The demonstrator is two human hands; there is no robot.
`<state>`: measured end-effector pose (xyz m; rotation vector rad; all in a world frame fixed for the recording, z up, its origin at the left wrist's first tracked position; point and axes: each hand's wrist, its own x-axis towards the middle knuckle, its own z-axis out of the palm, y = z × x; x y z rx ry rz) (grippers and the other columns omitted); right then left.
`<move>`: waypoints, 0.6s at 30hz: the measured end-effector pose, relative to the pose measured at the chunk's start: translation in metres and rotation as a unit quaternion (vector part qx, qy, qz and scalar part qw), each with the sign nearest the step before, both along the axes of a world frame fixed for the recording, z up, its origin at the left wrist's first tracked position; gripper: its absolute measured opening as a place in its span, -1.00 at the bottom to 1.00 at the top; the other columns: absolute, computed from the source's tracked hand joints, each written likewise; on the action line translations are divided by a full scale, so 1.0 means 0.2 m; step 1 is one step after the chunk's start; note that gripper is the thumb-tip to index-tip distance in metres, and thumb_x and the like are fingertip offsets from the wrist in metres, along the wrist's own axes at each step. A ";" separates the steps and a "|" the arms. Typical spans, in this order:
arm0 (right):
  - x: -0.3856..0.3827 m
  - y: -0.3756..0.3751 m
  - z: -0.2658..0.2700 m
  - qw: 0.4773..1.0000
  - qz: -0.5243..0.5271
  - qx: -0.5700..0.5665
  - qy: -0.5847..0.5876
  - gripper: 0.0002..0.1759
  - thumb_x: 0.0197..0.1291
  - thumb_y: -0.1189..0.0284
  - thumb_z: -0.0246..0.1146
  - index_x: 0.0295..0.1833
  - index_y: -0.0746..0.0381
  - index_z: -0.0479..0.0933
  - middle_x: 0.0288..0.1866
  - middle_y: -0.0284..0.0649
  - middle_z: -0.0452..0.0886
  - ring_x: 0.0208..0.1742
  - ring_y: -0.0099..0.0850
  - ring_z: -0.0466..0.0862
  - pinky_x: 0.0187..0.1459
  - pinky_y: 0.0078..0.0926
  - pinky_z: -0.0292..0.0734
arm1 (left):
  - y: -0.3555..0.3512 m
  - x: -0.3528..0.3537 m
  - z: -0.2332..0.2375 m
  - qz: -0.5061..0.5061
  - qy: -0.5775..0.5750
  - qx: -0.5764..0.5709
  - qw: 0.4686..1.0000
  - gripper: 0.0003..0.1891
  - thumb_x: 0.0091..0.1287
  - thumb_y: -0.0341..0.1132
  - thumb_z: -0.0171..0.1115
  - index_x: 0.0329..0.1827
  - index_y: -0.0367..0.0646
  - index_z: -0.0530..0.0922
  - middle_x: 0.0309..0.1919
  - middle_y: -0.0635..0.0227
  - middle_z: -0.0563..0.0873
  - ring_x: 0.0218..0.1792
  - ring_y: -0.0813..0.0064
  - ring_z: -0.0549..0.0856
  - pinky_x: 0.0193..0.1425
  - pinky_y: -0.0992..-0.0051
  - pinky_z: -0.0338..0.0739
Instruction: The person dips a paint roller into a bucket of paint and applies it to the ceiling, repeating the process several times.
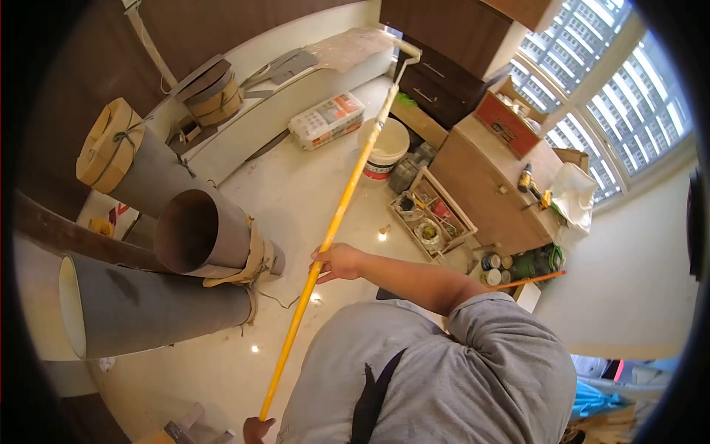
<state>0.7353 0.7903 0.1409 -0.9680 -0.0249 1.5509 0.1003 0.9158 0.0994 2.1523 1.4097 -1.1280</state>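
Observation:
A paint roller on a long yellow pole (pixel 346 196) slants across the view from lower left to upper right. My right hand (pixel 339 263) is closed round the pole near its middle, arm stretched out from the shoulder. Down at the bottom edge, my left hand (pixel 258 430) grips the lower end and is partly cut off by the frame. The roller head (pixel 407 49) is at the far end, overlapping the dark drawers (pixel 436 81) in this view. Below the upper pole stands a white bucket (pixel 386 140) on the floor.
Large grey rolls (pixel 155 307) stand and lean at the left. A plastic-wrapped package (pixel 328 120) lies by the low ledge. A wooden tool tray (pixel 433 214) sits beside a cabinet (pixel 473 181) holding a drill (pixel 526 178) and a red box (pixel 509 122). Windows are at right.

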 end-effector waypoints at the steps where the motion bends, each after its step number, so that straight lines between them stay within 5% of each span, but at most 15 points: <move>1: 0.07 0.03 -0.07 1.000 -0.009 -0.004 0.019 -0.76 0.45 0.36 0.23 0.07 0.22 0.39 -0.02 -0.03 0.62 0.07 -0.11 0.70 0.19 0.04 0.66 | 0.01 0.02 0.15 -0.007 -0.039 0.037 0.999 -0.64 0.25 -0.03 0.34 -0.23 -0.20 0.73 -0.40 0.00 0.75 -0.26 -0.05 0.74 -0.17 0.06 0.62; 3: 0.23 0.12 -0.22 0.998 -0.032 -0.031 0.053 -0.76 0.48 0.36 0.18 0.10 0.23 0.38 -0.02 -0.01 0.62 0.05 -0.08 0.71 0.18 0.08 0.65 | 0.13 0.07 0.30 -0.023 -0.006 0.062 0.998 -0.63 0.20 -0.02 0.36 -0.18 -0.18 0.73 -0.37 -0.02 0.76 -0.25 -0.09 0.74 -0.15 0.03 0.61; 4: 0.31 0.18 -0.31 0.995 -0.043 -0.055 0.068 -0.76 0.49 0.36 0.15 0.13 0.24 0.37 -0.01 -0.01 0.62 0.02 -0.07 0.72 0.17 0.10 0.65 | 0.16 0.09 0.41 -0.142 -0.060 0.090 0.984 -0.55 0.40 0.03 0.26 -0.18 -0.29 0.69 -0.51 0.03 0.70 -0.45 0.03 0.71 -0.36 0.17 0.61; 5: 0.39 0.23 -0.38 0.992 -0.054 -0.078 0.082 -0.75 0.51 0.35 0.12 0.15 0.25 0.36 -0.01 0.00 0.61 0.00 -0.05 0.72 0.15 0.12 0.65 | 0.13 0.49 0.74 0.009 -0.057 0.107 0.993 -0.42 0.30 0.19 0.26 -0.40 -0.29 0.70 -0.42 -0.14 0.71 -0.21 -0.24 0.70 -0.14 -0.05 0.61; 10: 0.90 0.38 -0.56 0.976 -0.111 -0.171 0.071 -0.71 0.52 0.38 0.08 0.19 0.31 0.30 0.03 0.05 0.56 0.05 -0.01 0.68 0.21 0.14 0.62 | 0.15 1.57 1.44 0.002 0.081 0.129 0.988 -0.48 0.31 0.16 0.28 -0.04 -0.17 0.69 -0.19 -0.03 0.77 -0.11 -0.17 0.73 0.10 -0.05 0.56; 14: 1.39 0.43 -0.72 0.956 -0.154 -0.193 0.155 -0.71 0.51 0.41 0.06 0.20 0.34 0.28 0.05 0.06 0.51 0.08 -0.01 0.63 0.24 0.12 0.61 | 0.15 2.32 1.78 -0.066 0.095 0.130 0.985 -0.58 0.34 0.09 0.25 0.00 -0.06 0.70 -0.17 0.04 0.79 -0.09 -0.08 0.75 0.08 -0.02 0.58; 18: 1.84 0.46 -0.82 0.941 -0.185 -0.235 0.160 -0.69 0.53 0.38 0.02 0.23 0.32 0.27 0.02 0.02 0.52 0.04 -0.05 0.65 0.16 0.09 0.66 | 0.16 2.88 1.93 -0.098 -0.037 0.170 0.980 -0.67 0.25 -0.08 0.34 -0.04 -0.05 0.73 -0.28 0.09 0.78 -0.19 -0.02 0.76 -0.05 0.05 0.61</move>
